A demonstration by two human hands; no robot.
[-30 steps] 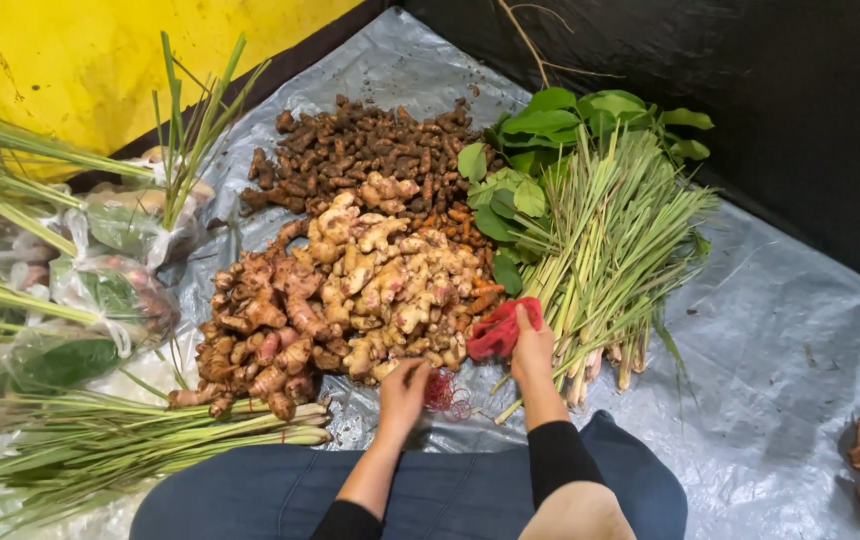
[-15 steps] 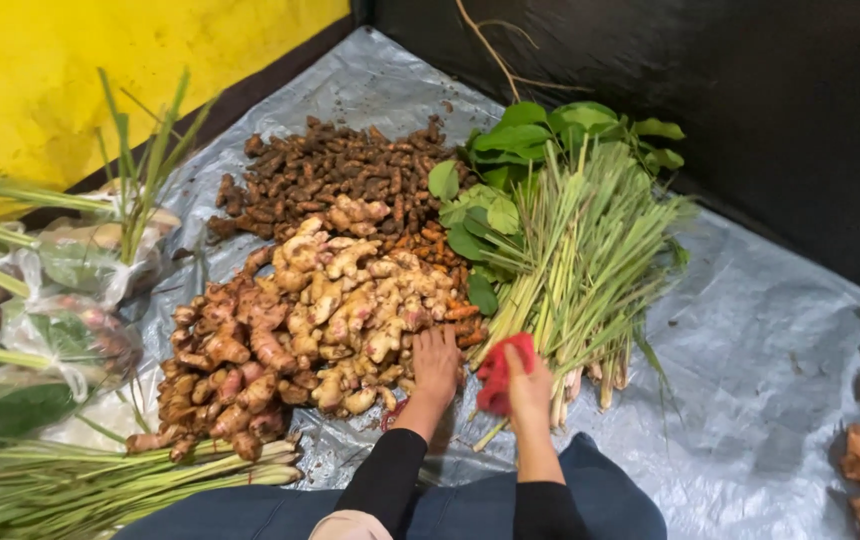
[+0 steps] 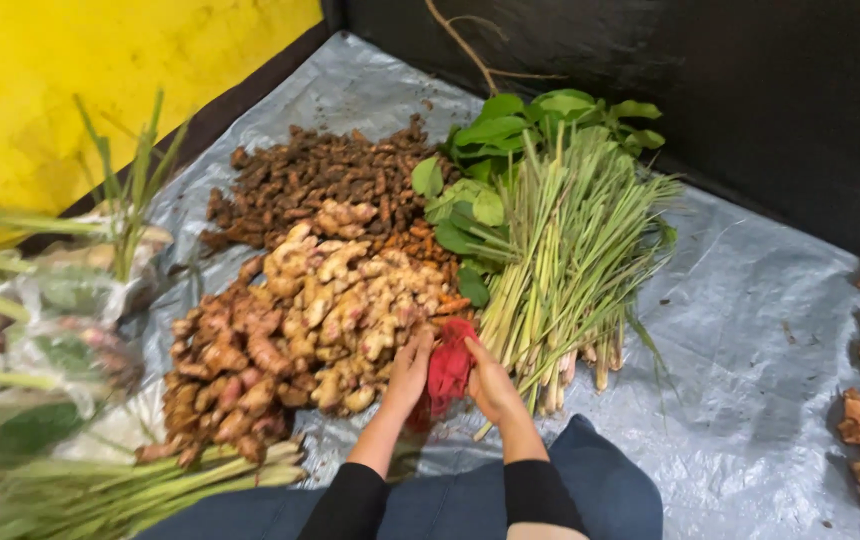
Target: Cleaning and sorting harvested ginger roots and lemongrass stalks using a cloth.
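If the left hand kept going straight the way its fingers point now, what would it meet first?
Most likely the pale ginger pile: the left hand, beside the red mesh bag, already has its fingers at that pile's near edge.

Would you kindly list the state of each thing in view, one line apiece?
Red mesh bag: bunched, gripped between both hands.
Left hand: closed on the bag, against the pile of pale ginger roots.
Right hand: closed on the bag.
Pale ginger roots: heaped loose on the grey plastic sheet.
Dark brown small roots: heaped.
Green lemongrass stalks: lying in a bundle.
Green leafy sprigs: fresh, piled.
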